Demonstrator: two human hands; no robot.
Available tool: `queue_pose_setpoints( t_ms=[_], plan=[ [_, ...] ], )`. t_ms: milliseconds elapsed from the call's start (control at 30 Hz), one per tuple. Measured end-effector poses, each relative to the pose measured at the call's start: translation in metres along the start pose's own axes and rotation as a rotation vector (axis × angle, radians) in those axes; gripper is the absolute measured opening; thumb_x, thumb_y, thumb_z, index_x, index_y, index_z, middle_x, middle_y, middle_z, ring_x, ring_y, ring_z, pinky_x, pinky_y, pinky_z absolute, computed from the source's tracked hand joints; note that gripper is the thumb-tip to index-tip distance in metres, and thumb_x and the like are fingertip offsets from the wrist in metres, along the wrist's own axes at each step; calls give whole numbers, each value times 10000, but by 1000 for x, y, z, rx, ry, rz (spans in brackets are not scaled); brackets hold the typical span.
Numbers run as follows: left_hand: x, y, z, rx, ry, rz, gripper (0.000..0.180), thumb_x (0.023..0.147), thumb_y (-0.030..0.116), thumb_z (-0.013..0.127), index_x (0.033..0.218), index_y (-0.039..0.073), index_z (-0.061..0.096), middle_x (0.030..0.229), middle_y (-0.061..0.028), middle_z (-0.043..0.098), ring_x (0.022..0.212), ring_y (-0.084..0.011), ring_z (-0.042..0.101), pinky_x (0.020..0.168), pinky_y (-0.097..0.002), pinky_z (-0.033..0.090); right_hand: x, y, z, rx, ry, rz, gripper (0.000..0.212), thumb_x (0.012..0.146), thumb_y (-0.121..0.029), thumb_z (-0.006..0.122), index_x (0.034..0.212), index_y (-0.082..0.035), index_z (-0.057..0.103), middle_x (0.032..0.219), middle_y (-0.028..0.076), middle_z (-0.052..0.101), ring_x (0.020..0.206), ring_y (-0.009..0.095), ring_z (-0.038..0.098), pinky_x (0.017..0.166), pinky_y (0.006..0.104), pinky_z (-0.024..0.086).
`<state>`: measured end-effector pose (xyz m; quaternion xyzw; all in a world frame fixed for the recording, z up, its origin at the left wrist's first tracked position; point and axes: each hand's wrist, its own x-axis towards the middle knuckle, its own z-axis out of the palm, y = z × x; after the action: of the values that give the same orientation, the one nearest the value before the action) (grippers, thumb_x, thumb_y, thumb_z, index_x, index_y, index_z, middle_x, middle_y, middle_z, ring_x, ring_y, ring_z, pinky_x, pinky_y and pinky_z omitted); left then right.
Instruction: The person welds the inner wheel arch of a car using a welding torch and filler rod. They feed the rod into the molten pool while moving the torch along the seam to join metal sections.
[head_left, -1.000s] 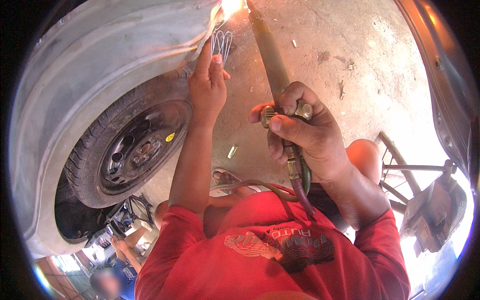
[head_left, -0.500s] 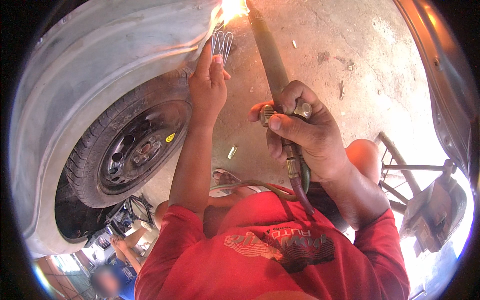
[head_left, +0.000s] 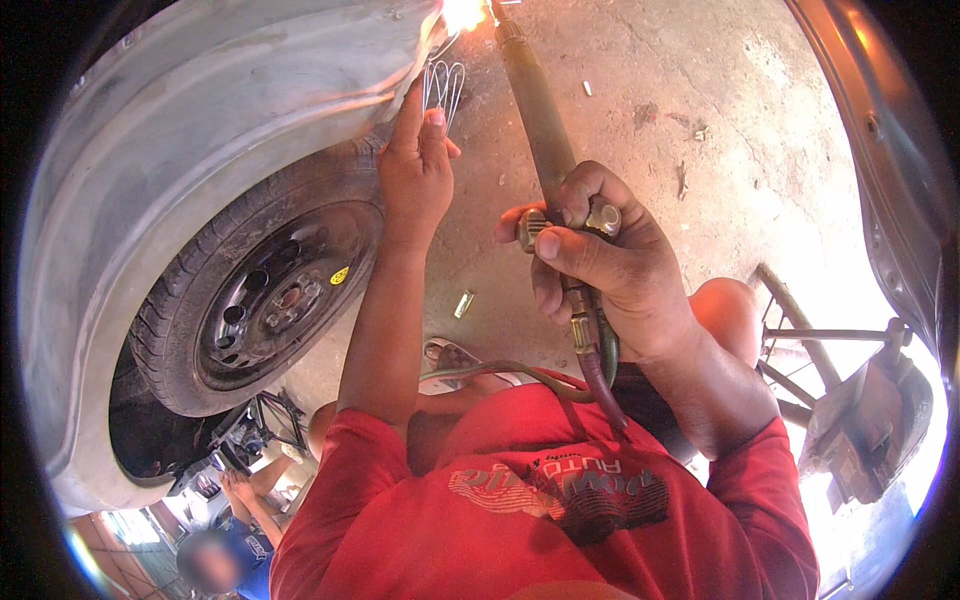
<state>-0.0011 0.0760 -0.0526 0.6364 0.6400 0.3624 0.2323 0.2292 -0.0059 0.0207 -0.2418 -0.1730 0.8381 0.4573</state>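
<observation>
My right hand (head_left: 605,250) is wrapped round the valve end of a gas welding torch (head_left: 540,120), which points up and away with a bright flame (head_left: 465,14) at its tip. The flame plays against the lower edge of a grey car body panel (head_left: 260,100). My left hand (head_left: 418,165) pinches a thin looped metal wire (head_left: 443,88), its end running up toward the flame. Glare hides the spot where wire, flame and panel meet. Two hoses (head_left: 600,385) run from the torch back over my lap.
A car wheel (head_left: 270,290) sits in the arch at left. A lighter-like object (head_left: 464,303) lies on the concrete floor (head_left: 740,180). At right are a metal stand (head_left: 800,335) and a dark car panel (head_left: 895,150). Another person (head_left: 250,545) sits at the lower left.
The flame at the torch tip looks smaller, and more of the wire near it shows. Both hands keep almost the same place and grip.
</observation>
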Motion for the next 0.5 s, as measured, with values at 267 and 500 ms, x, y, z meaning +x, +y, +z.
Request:
queue_pose_setpoints(
  t_ms=[267, 500],
  plan=[
    [3, 0, 3, -15, 5, -12, 447, 1101, 253, 499, 1534, 141, 495, 923, -43, 669, 686, -108, 608, 668, -277, 524, 3, 1, -1, -9, -5, -17, 203, 984, -30, 663, 1002, -126, 485, 1046, 127, 719, 644, 145, 708, 506, 246, 546],
    [3, 0, 2, -7, 1, 6, 446, 1103, 265, 495, 1528, 128, 496, 909, -52, 679, 684, -114, 616, 668, -285, 529, 3, -1, -1, -10, 2, -1, 202, 984, -31, 664, 1007, -126, 488, 1052, 130, 722, 645, 148, 708, 505, 247, 546]
  ],
)
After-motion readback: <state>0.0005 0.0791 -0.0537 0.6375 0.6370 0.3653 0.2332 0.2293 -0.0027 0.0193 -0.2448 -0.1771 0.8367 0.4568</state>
